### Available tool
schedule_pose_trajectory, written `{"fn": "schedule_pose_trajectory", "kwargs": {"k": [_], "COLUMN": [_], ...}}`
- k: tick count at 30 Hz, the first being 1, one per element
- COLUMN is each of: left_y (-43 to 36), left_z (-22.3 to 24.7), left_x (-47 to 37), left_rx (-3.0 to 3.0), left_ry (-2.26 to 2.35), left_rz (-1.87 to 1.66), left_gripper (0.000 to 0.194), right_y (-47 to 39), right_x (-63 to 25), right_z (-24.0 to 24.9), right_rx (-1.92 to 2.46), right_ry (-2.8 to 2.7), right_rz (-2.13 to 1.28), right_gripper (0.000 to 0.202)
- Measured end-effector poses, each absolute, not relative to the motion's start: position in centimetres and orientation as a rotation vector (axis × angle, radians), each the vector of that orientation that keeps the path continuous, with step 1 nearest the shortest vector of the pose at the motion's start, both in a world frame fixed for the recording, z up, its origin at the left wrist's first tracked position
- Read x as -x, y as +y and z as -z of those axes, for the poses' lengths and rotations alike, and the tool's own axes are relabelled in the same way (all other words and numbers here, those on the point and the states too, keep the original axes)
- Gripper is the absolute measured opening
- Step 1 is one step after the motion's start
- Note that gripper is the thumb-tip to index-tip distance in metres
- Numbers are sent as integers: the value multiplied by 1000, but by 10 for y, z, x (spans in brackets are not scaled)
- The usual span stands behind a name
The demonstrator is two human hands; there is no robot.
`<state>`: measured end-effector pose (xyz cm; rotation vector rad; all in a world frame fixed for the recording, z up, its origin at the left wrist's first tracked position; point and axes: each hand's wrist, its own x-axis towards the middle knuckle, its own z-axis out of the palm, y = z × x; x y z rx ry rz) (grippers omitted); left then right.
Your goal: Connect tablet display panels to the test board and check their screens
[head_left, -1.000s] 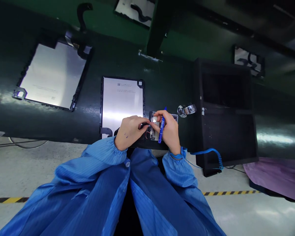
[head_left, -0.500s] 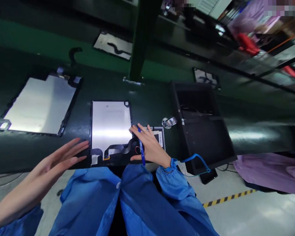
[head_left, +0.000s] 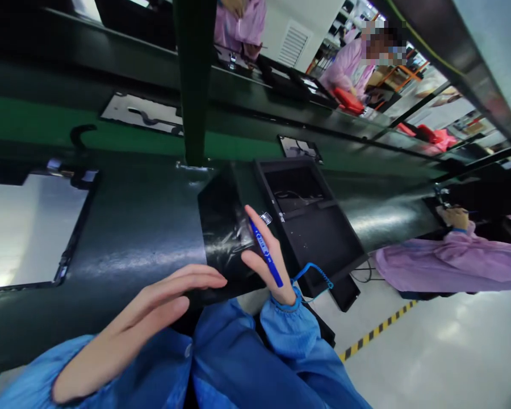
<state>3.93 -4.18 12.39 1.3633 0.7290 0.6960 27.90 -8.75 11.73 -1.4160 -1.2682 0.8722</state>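
Observation:
A glossy black display panel (head_left: 223, 218) lies in front of me on the dark bench, its dark face showing; whether it is flat or tilted I cannot tell. My left hand (head_left: 166, 298) is open, fingers straight and together, with the fingertips over the panel's lower part. At the panel's right side is my right hand (head_left: 272, 255), fingers extended and thumb apart, keeping a blue pen (head_left: 265, 253) lodged in it. Behind the right fingers a small shiny metal piece (head_left: 266, 218) is partly hidden. A blue wristband (head_left: 296, 301) with a coiled cord (head_left: 317, 270) circles my right wrist.
Another display panel (head_left: 29, 227), silver back up, lies at left. A black open tray (head_left: 323, 238) stands at right. Smaller panels (head_left: 140, 112) (head_left: 300, 147) lie behind a dark green post (head_left: 189, 85). Co-workers in pink (head_left: 443, 255) sit at right and across.
The panel before me showed its silver back with ribbon cables; now its black face shows. Both hands have shifted relative to it. The camera view has swung right.

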Motion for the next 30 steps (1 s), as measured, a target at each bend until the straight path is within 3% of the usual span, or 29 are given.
{"fn": "schedule_pose_trajectory", "kwargs": {"k": [3, 8, 14, 16, 19, 21, 26, 30], "left_y": [-40, -31, -37, -42, -46, -48, -52, -56], "left_z": [-98, -57, -77, -81, -76, -71, -69, -73], "left_x": [-33, -28, -23, -18, -11, -7, -2, -4], "left_rx": [-1259, -736, -582, -518, -479, -477, -570, -587], "left_ry": [834, 1156, 1489, 1492, 1496, 1522, 1680, 1516], "left_rz": [-668, -1074, -971, -1013, -1104, -1144, -1206, -1105], "left_gripper": [33, 44, 48, 54, 60, 61, 56, 63], "right_y": [-87, -78, -76, -78, -78, -78, -77, -77], "right_x": [-285, -253, -219, -237, -281, -306, -323, -320], "right_z": [-117, -100, -92, -84, -64, -51, -36, -35], "right_rx": [1567, 1443, 1180, 1297, 1586, 1679, 1673, 1640], "right_ry": [-1125, -1039, -1191, -1259, -1360, -1496, -1822, -1874], "right_rz": [-820, -982, -1183, -1017, -357, -74, -27, -106], "right_gripper": [70, 68, 63, 50, 21, 14, 15, 14]}}
